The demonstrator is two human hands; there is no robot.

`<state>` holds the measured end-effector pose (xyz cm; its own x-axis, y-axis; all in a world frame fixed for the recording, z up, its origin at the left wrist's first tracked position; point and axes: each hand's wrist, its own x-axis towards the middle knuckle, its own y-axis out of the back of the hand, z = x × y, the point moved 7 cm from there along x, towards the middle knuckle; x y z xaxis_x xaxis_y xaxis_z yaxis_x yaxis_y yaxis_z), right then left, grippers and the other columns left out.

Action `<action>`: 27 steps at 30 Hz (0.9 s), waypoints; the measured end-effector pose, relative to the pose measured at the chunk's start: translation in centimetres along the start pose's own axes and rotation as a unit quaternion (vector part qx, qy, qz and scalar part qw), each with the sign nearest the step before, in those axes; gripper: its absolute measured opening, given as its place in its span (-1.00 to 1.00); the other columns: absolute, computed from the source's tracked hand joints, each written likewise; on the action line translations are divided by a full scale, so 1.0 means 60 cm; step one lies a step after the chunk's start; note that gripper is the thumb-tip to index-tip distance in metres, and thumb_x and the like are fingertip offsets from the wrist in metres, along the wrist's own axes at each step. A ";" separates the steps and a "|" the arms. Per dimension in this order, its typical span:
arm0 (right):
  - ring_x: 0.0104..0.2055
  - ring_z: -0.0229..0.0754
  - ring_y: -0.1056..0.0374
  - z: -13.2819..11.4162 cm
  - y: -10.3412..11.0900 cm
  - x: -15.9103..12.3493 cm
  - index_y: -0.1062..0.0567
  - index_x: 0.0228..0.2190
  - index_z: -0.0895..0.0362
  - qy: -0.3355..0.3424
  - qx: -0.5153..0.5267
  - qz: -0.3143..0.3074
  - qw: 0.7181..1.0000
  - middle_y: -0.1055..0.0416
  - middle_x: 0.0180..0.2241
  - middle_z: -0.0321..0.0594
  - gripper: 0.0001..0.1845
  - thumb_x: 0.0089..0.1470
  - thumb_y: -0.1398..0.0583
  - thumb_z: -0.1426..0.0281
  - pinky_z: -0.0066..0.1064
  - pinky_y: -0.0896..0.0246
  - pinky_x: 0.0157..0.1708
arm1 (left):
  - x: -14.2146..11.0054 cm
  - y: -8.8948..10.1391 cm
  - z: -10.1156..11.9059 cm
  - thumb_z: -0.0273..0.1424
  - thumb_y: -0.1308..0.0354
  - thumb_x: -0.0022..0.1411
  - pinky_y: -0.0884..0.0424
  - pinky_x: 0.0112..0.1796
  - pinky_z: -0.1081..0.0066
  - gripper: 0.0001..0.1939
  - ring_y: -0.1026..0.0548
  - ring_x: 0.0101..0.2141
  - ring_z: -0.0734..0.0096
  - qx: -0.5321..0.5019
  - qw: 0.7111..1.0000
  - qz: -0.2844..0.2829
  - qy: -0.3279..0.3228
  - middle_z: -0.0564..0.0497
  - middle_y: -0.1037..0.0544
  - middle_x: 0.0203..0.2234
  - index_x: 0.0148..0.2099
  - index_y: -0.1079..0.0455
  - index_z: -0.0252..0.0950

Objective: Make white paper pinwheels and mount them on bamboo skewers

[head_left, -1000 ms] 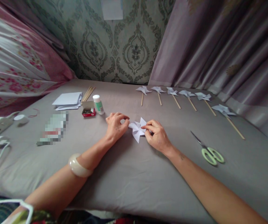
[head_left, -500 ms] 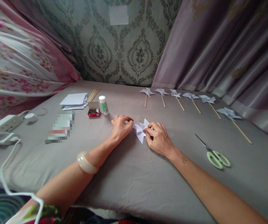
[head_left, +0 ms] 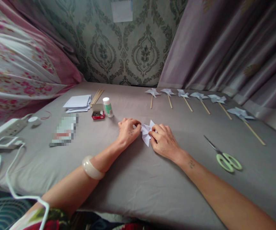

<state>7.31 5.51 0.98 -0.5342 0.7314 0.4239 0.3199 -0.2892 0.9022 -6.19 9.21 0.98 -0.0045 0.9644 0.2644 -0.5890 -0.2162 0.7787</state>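
A white paper pinwheel (head_left: 146,138) with folded blades lies between my hands at the middle of the table. My left hand (head_left: 129,130) pinches the tip of its left blade between thumb and fingers. From the right, my right hand (head_left: 164,140) presses its thumb and fingertips on the pinwheel near its centre, covering the right blades. No stick shows under this pinwheel. Beyond my left hand stand a white and green glue bottle (head_left: 108,108) and an opened red box (head_left: 98,115) of small metal pieces.
Several finished pinwheels on sticks (head_left: 183,93) line the back right. Green-handled scissors (head_left: 226,159) lie to the right. Folded paper (head_left: 77,103), wooden sticks (head_left: 97,97), a blurred packet (head_left: 64,131) and a power strip (head_left: 4,131) with a white cable are on the left.
The view has shifted slightly, so everything sits a little differently in the picture. My left hand has come a little closer to my right; both stay on the pinwheel.
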 end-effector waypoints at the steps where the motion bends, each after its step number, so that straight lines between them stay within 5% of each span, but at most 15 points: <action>1: -0.18 -0.06 -0.21 0.001 -0.001 0.000 -0.56 -0.36 0.13 -0.002 0.002 0.000 1.000 -0.41 -0.28 -0.09 -0.79 0.07 -0.10 0.50 -0.23 -0.05 -0.19 | 0.000 0.000 0.002 -0.38 -0.01 0.14 -0.18 -0.05 0.16 -0.74 -0.41 -0.18 0.21 0.003 1.000 -0.004 -0.002 0.00 -0.60 -0.32 -0.30 -0.55 -0.21; 8: -0.22 -0.13 -0.29 0.040 0.017 -0.011 -0.56 -0.31 0.15 -0.071 0.145 0.121 0.979 -0.42 -0.33 -0.13 -0.72 0.02 -0.08 0.56 -0.29 -0.18 -0.15 | -0.007 0.007 0.018 -0.38 -0.02 0.14 -0.18 -0.08 0.18 -0.75 -0.42 -0.22 0.21 0.025 0.999 -0.019 -0.026 -0.03 -0.61 -0.33 -0.30 -0.54 -0.22; 13: -0.23 -0.11 -0.31 0.065 0.041 -0.027 -0.52 -0.36 0.14 -0.102 0.172 0.215 0.956 -0.40 -0.36 -0.14 -0.77 0.01 -0.08 0.55 -0.27 -0.23 -0.15 | -0.021 0.001 0.032 -0.17 -0.03 0.17 -0.20 -0.13 0.13 -0.67 -0.44 -0.25 0.11 0.081 0.994 -0.063 -0.048 -0.10 -0.59 -0.42 -0.39 -0.50 -0.27; 19: -0.34 -0.16 -0.28 0.086 0.041 -0.033 -0.40 -0.43 0.10 -0.152 0.175 0.247 0.941 -0.37 -0.41 -0.19 -0.95 0.02 -0.15 0.48 -0.33 -0.23 -0.31 | -0.034 -0.016 0.038 -0.16 -0.09 0.14 -0.25 -0.16 0.15 -0.69 -0.47 -0.28 0.08 0.120 0.984 -0.124 -0.048 -0.14 -0.58 -0.43 -0.42 -0.46 -0.29; 27: -0.42 -0.22 -0.24 0.102 0.043 -0.031 -0.35 -0.53 0.09 -0.168 0.208 0.244 0.932 -0.35 -0.49 -0.27 -0.87 0.02 -0.19 0.44 -0.37 -0.19 -0.36 | -0.022 -0.018 0.022 -0.32 -0.07 0.12 -0.32 -0.24 0.28 -0.79 -0.51 -0.30 0.16 0.094 0.988 -0.121 -0.010 -0.11 -0.60 -0.40 -0.36 -0.50 -0.28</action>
<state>13.93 7.15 2.04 0.0074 0.7477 0.6640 0.7735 -0.4251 0.4701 -4.46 7.99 0.54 0.1345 0.9886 0.0671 -0.4096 -0.0061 0.9122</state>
